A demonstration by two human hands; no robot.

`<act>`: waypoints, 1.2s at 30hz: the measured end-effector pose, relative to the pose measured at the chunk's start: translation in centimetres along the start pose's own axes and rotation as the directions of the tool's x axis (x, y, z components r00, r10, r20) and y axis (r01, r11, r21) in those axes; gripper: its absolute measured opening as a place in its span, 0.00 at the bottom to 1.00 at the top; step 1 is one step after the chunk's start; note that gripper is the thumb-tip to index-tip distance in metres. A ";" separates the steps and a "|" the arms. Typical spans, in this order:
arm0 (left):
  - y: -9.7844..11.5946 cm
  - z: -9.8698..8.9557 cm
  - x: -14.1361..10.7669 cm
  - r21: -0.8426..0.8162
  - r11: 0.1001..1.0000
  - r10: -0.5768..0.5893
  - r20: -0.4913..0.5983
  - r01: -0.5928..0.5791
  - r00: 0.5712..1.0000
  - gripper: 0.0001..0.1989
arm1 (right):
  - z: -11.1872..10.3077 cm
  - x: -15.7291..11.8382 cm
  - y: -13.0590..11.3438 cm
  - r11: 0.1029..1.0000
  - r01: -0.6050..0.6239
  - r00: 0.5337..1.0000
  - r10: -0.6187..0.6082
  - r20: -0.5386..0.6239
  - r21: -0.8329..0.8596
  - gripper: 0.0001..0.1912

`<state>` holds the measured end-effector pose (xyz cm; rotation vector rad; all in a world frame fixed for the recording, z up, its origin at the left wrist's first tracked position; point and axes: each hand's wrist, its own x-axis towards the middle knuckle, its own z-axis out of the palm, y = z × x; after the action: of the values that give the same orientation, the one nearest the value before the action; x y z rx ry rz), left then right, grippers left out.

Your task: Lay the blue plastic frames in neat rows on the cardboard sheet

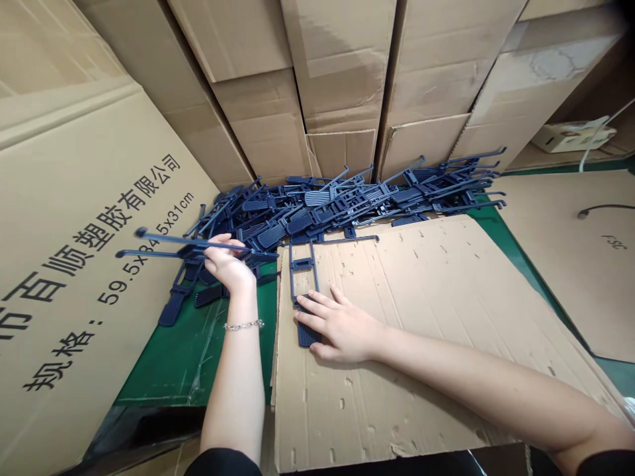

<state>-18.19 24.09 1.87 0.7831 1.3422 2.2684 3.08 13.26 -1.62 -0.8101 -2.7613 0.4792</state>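
Head view: blue plastic part (308, 334), ribbed paddle, slim two-rail frame, crossbar.

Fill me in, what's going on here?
A person's left hand holds up a blue part, its two rods pointing left. The right hand lies spread on a second part, flat on the cardboard. Behind is a tangled pile of similar parts, before some boxes.

"百顺塑胶有限公司", "规格: 59.5x", a partly covered figure, "5x31cm" on left carton (74, 192), "FSC" on right cardboard (560, 244)
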 end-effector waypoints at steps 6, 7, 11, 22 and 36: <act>2.5 -0.1 -0.5 -0.224 0.869 -0.359 0.330 0.441 0.873 0.30 | 0.2 -0.1 0.2 0.999 0.026 0.999 -0.027 -0.040 -0.026 0.30; 3.0 0.0 -1.0 -0.210 0.841 -0.387 0.411 0.499 0.825 0.30 | 0.2 -0.1 0.3 0.999 0.040 0.996 -0.042 -0.083 -0.032 0.30; 5.1 0.5 -3.9 0.016 0.771 -0.447 0.725 0.636 0.524 0.32 | 0.3 -0.3 1.0 0.989 0.136 0.824 -0.149 -0.547 -0.065 0.27; 4.3 2.5 -10.3 0.561 0.824 -0.542 0.821 0.078 -0.180 0.37 | 0.8 -1.0 1.7 0.899 0.199 0.700 -0.408 -0.586 -0.389 0.25; 0.5 -0.6 -0.7 0.494 0.864 -0.436 0.632 0.099 0.641 0.10 | 3.5 -3.6 -7.4 0.750 0.548 0.620 -0.661 -0.422 -0.370 0.12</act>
<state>-18.03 23.07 1.93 1.3374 1.3983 1.1775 1.42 4.49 -2.53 0.0376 -2.3439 -0.1640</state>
